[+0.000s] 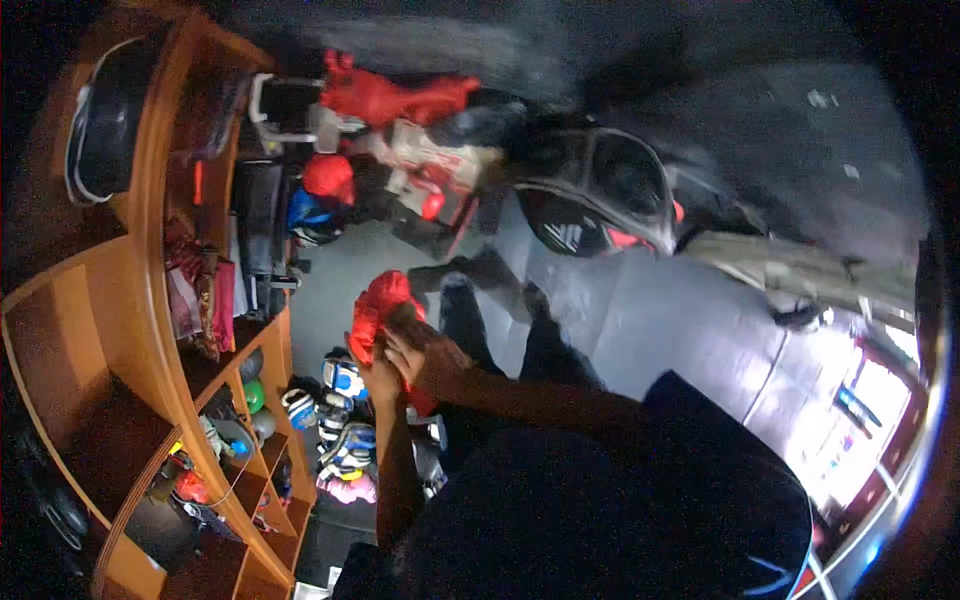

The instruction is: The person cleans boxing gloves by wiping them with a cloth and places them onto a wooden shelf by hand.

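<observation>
Both hands are together in front of me on a crumpled, shiny red item (pixel 385 295), perhaps cloth or soft padding; blur keeps its exact kind unclear. My left hand (pixel 374 368) grips it from the lower left, fingers closed around its edge. Across its lower right side lies my right hand (pixel 430 362), fingers bent against the red material and partly hidden. A further red part (pixel 424 402) shows below my right wrist. Under my hands, blue and white padded gear (pixel 345 375) is piled on the floor.
A wooden shelf unit (pixel 150 260) with gear and folded cloths fills the left. A black bag (pixel 575 225) stands on the grey floor (pixel 640 330) ahead. Red and white items (pixel 430 165) are heaped at the back. Bright light enters at right.
</observation>
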### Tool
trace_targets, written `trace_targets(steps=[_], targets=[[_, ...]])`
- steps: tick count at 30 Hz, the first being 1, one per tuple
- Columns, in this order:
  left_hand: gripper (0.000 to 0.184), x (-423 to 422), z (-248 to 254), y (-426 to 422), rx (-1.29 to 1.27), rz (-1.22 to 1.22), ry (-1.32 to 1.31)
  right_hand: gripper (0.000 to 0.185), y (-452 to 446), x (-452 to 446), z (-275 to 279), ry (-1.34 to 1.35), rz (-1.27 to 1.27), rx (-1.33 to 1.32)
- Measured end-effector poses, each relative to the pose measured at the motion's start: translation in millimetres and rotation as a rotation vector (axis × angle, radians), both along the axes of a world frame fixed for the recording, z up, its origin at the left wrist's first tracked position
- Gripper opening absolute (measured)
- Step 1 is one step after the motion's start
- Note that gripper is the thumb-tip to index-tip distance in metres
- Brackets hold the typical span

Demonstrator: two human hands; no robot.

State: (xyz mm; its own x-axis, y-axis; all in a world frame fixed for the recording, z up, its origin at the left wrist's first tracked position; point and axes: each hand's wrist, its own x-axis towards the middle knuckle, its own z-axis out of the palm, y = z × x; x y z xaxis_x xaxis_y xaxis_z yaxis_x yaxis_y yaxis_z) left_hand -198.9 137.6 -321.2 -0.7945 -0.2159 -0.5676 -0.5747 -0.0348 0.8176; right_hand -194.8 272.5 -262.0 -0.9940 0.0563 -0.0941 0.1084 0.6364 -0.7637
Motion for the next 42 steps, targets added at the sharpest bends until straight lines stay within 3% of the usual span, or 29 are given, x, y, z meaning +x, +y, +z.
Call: trace_targets(steps=[1, 2, 3, 5, 6, 7, 8, 11, 12, 15, 16, 19, 22, 23, 25, 26, 27, 28, 29, 30, 31, 32, 33, 34, 35, 36, 38, 40, 42], targets=[[0.044, 13, 21, 4, -0.040, -0.080, -0.150, 0.029, 24, -2, 18, -0.048, 0.003, -0.225], [0.043, 27, 40, 9, -0.082, -0.148, -0.287, 0.029, 39, 0, 10, -0.043, -0.005, -0.219], [0.037, 43, 62, 30, 0.155, -0.070, -0.097, 0.031, 46, 1, -4, -0.074, -0.075, -0.182], [0.037, 87, 83, 36, -0.013, 0.016, -0.256, 0.034, 53, 12, -33, -0.087, -0.158, -0.155], [0.040, 103, 90, 43, 0.046, -0.047, -0.164, 0.033, 59, 17, -48, -0.156, -0.283, -0.194], [0.050, 112, 112, 65, 0.304, -0.051, -0.095, 0.035, 78, 22, -37, -0.225, -0.413, -0.232], [0.062, 125, 121, 76, 0.374, -0.016, -0.113, 0.046, 94, 37, -21, -0.529, -0.321, -0.359], [0.070, 177, 134, 85, 0.351, 0.269, -0.170, 0.066, 110, 102, 12, -0.404, -0.453, -0.834], [0.066, 202, 127, 72, 0.537, 0.261, -0.084, 0.070, 113, 119, 13, -0.453, -0.481, -0.992], [0.064, 244, 153, 103, 0.549, 0.227, -0.058, 0.070, 150, 162, 71, -0.882, -0.137, -2.162], [0.064, 252, 158, 115, 0.541, 0.202, -0.060, 0.064, 142, 175, 57, -0.767, 0.016, -2.200], [0.062, 258, 175, 143, 0.510, 0.085, -0.094, 0.051, 162, 198, 77, -0.251, 0.246, -2.190], [0.060, 260, 187, 156, 0.417, -0.063, -0.143, 0.020, 173, 188, 35, 0.345, 0.307, -1.029], [0.060, 262, 193, 157, 0.354, -0.141, -0.165, 0.020, 183, 194, 51, 0.347, 0.326, -1.034], [0.056, 270, 204, 145, 0.065, -0.480, -0.148, 0.018, 216, 214, 100, -0.117, 0.003, -1.451], [0.056, 278, 216, 155, 0.066, -0.454, -0.129, 0.016, 221, 221, 88, 0.010, -0.045, -1.075], [0.063, 290, 238, 173, 0.431, -0.356, -0.008, 0.014, 221, 226, 76, 0.137, -0.080, -0.706], [0.071, 305, 257, 184, 0.783, -0.249, 0.130, 0.015, 214, 238, 80, -0.011, -0.334, -0.912], [0.084, 319, 269, 189, 0.363, -0.434, 0.292, 0.016, 215, 243, 71, 0.178, -0.115, -0.080], [0.098, 332, 275, 195, -0.078, -0.586, 0.424, 0.020, 208, 253, 75, 0.057, -0.224, -0.380], [0.106, 343, 273, 197, -0.417, -0.637, 0.528, 0.026, 195, 260, 38, -0.027, -0.143, -0.346], [0.113, 350, 268, 198, -0.772, -0.667, 0.614, 0.033, 174, 279, 26, -0.113, -0.316, -1.040], [0.112, 357, 261, 199, -0.626, -0.546, 0.588, 0.035, 167, 296, 52, -0.119, -0.179, -0.854], [0.108, 365, 272, 198, -0.730, -0.507, 0.500, 0.039, 161, 312, 83, -0.104, -0.050, -0.667], [0.103, 374, 278, 189, -0.720, -0.434, 0.480, 0.045, 158, 321, 115, -0.356, -0.077, -1.150], [0.098, 384, 282, 179, -0.699, -0.367, 0.460, 0.045, 150, 336, 135, -0.356, -0.020, -1.141], [0.079, 405, 279, 150, -0.409, -0.156, 0.465, 0.044, 143, 362, 169, -0.040, 0.026, -1.069], [0.049, 426, 280, 138, 0.073, 0.109, 0.447, 0.042, 149, 381, 204, 0.213, 0.432, -0.871], [0.042, 448, 285, 129, 0.119, 0.100, 0.450, 0.043, 155, 384, 226, 0.528, 0.776, -0.436]])
